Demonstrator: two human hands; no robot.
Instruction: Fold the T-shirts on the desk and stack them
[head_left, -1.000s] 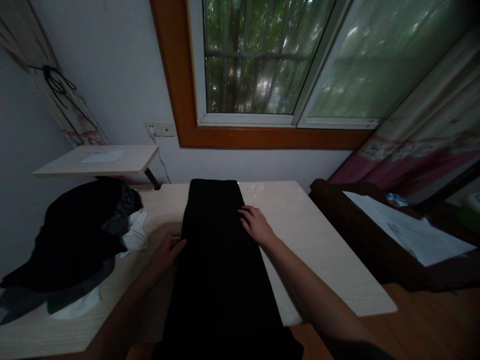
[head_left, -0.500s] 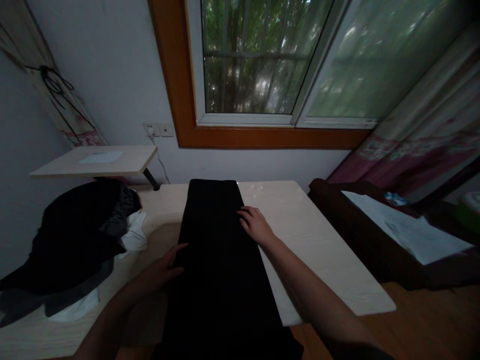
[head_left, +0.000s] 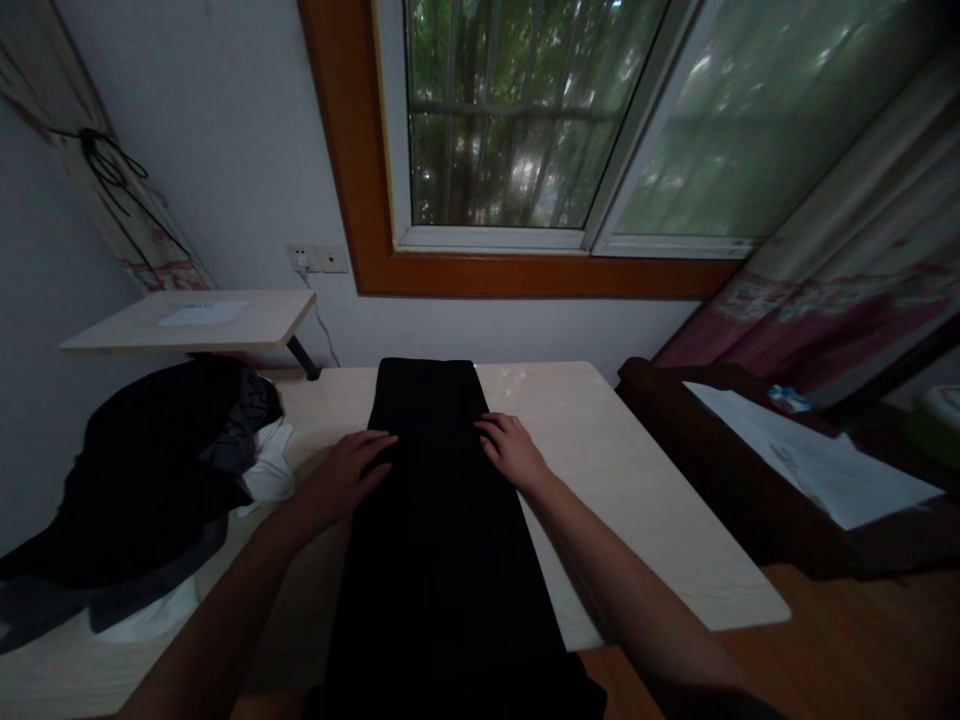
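Note:
A long black garment lies stretched down the middle of a pale wooden table, its near end hanging over the front edge. My left hand rests flat on the garment's left edge, fingers spread and open. On the right edge, at about the same height, my right hand lies flat with its fingers open too. Neither hand grips the cloth.
A heap of dark and white clothes covers the table's left side. A small raised shelf stands behind it. At the right is a dark wooden piece of furniture with papers on it. A window and curtain are behind.
My left hand has slid forward and up along the garment's left edge, ending level with the right hand. The right hand has stayed in place.

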